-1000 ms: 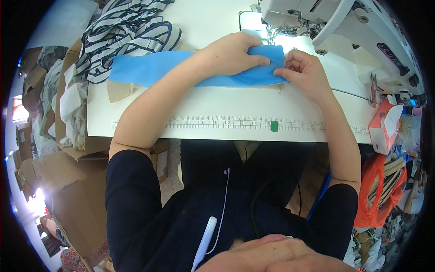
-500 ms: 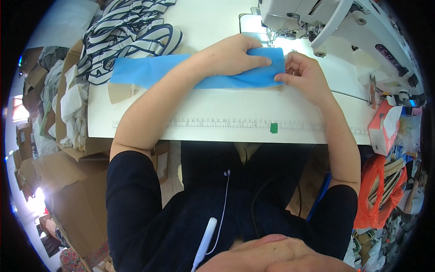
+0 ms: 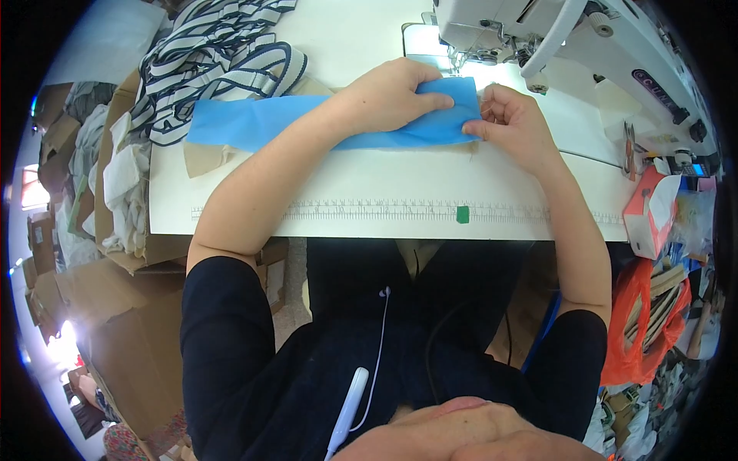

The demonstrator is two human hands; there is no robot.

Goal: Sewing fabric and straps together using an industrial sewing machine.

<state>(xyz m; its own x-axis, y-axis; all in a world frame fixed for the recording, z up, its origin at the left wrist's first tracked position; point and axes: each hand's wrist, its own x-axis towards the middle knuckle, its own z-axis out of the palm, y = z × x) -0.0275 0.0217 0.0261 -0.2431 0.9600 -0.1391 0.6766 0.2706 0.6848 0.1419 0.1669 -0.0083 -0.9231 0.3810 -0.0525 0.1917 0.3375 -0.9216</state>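
A long strip of blue fabric [image 3: 261,121] lies across the white sewing table, on top of a beige fabric layer [image 3: 206,157] that shows along its near edge. My left hand [image 3: 392,96] rests flat on the strip toward its right end, thumb stretched out; its other fingertips are partly hidden. At the right end, my right hand [image 3: 511,123] pinches the fabric's edge between thumb and curled fingers. Just beyond both hands stands the needle area of a white sewing machine [image 3: 492,31], close to the strip's far edge.
Striped black-and-white webbing [image 3: 215,69] is heaped at the table's far left. Scissors [image 3: 629,150] and a red-and-white tissue box [image 3: 649,211] sit at the right. A ruler scale [image 3: 369,209] runs along the near edge. Cardboard boxes [image 3: 131,338] stand left, an orange bag [image 3: 634,330] hangs right.
The blue fabric lies smoother beside my left hand, where a crease showed before. Both hands stay in nearly the same place, and the whole view has shifted slightly.
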